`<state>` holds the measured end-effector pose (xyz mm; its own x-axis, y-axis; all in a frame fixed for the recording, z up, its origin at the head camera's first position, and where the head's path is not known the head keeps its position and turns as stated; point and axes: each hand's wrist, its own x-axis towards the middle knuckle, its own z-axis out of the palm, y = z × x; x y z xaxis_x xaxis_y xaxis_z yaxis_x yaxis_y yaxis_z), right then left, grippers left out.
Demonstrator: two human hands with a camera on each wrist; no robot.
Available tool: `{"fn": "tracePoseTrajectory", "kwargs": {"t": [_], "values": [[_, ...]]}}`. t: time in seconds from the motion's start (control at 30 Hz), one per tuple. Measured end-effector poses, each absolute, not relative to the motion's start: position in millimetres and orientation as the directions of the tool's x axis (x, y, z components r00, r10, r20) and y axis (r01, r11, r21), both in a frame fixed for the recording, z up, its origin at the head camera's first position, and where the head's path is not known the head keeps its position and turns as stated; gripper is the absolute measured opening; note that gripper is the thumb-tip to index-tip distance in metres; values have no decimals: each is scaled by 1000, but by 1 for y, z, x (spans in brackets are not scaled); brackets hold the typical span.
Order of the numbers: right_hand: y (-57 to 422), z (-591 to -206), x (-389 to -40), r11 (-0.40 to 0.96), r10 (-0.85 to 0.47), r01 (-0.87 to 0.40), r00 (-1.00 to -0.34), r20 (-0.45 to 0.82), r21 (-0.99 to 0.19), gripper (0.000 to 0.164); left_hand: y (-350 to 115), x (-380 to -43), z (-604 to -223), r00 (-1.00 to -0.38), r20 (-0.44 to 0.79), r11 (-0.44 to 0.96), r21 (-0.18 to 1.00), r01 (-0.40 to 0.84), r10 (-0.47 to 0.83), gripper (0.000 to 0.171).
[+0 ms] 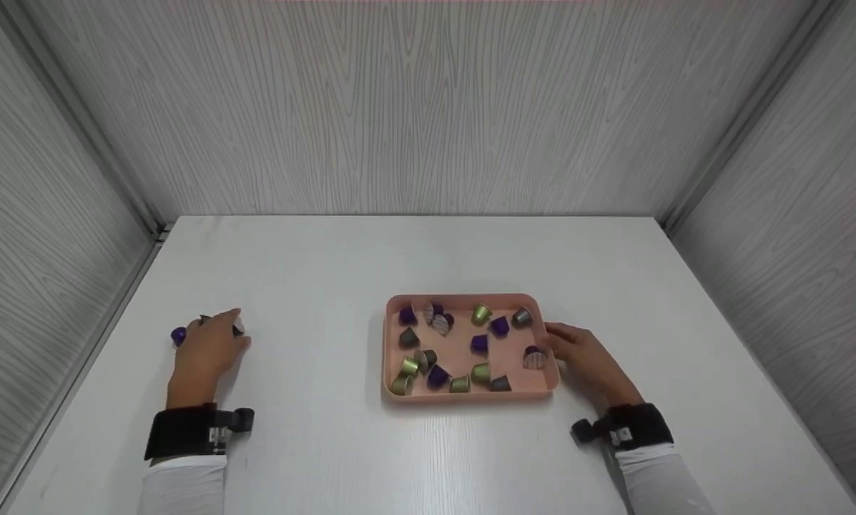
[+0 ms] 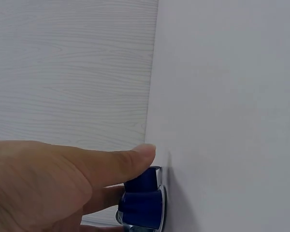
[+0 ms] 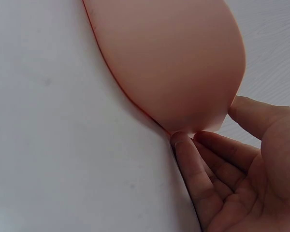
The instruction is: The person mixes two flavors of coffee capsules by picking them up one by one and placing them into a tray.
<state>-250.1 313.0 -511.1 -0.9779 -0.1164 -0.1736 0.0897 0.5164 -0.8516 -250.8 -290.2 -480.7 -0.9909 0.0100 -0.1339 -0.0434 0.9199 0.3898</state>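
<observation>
My left hand [image 1: 207, 350] is low over the table at the left, with thumb and fingers around several coffee capsules. Two blue-purple capsules [image 2: 142, 208] show beneath the thumb in the left wrist view; the hand partly hides the group. A purple capsule [image 1: 178, 336] peeks out at the hand's left side. The shallow pink tray [image 1: 470, 398] lies on the table, right of the middle, with several purple, green and grey capsules scattered in it. At the tray's right side, my right hand [image 1: 588, 361] holds it, thumb on the rim and fingertips low against the wall.
The white table [image 1: 313, 357] is bounded by a pale wood-grain back panel [image 1: 413, 107] and side panels at left [image 1: 48, 214] and right [image 1: 792, 214]. A black wrist strap with a small camera sits on each wrist.
</observation>
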Motion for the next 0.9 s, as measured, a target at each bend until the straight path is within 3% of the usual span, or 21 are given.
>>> {"fn": "tracePoseTrajectory", "kwargs": {"t": [0.23, 0.9], "values": [[312, -511, -249, 507, -111, 98, -978, -177, -857, 60, -283, -250, -482, -999, -18, 932, 361, -39, -35, 43], [310, -508, -251, 535, -95, 116, -976, -196, -837, 65, -264, -255, -476, -998, 58, 921, 385, 50, 30, 34]]}}
